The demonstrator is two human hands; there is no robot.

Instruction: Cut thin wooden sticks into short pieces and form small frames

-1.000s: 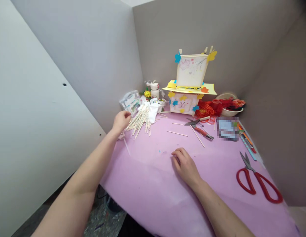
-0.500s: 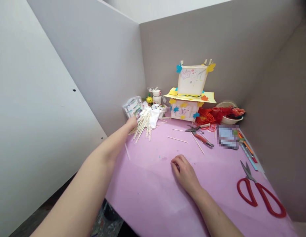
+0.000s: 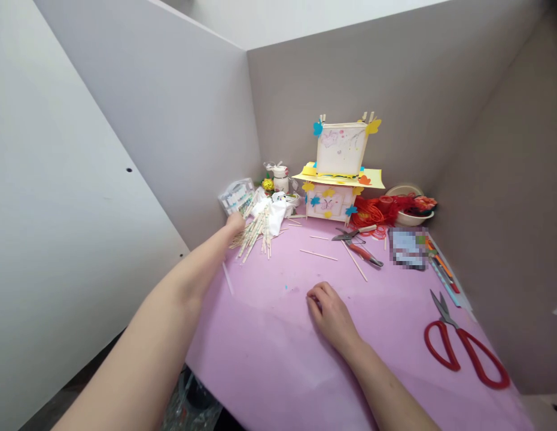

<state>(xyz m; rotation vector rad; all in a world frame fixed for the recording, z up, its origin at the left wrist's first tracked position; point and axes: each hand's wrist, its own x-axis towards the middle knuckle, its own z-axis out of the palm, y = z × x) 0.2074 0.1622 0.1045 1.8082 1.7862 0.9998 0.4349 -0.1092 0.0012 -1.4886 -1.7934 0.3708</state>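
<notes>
My left hand [image 3: 236, 222] reaches to the back left, at the edge of a pile of thin patterned paper sticks [image 3: 255, 233]. Its fingers are hidden from me, so I cannot tell whether they grip anything. Just behind it a clear plastic box [image 3: 236, 196] leans by the partition. My right hand [image 3: 329, 311] rests on the pink tabletop [image 3: 269, 347], fingers loosely curled in, with nothing visible in them. Some thin wooden sticks [image 3: 318, 255] lie beyond it.
A two-tier paper lantern [image 3: 341, 149] with paper flowers stands at the back. Pliers [image 3: 361, 248], red cord [image 3: 370, 211], a white bowl [image 3: 415, 219], a pixelated item [image 3: 408, 248] and red-handled scissors [image 3: 449, 326] lie to the right. Grey partitions [image 3: 350, 78] enclose the table.
The whole view has shifted slightly, so the table things appear a little further left. My left hand stays by the paper sticks, and my right hand keeps its place on the table.
</notes>
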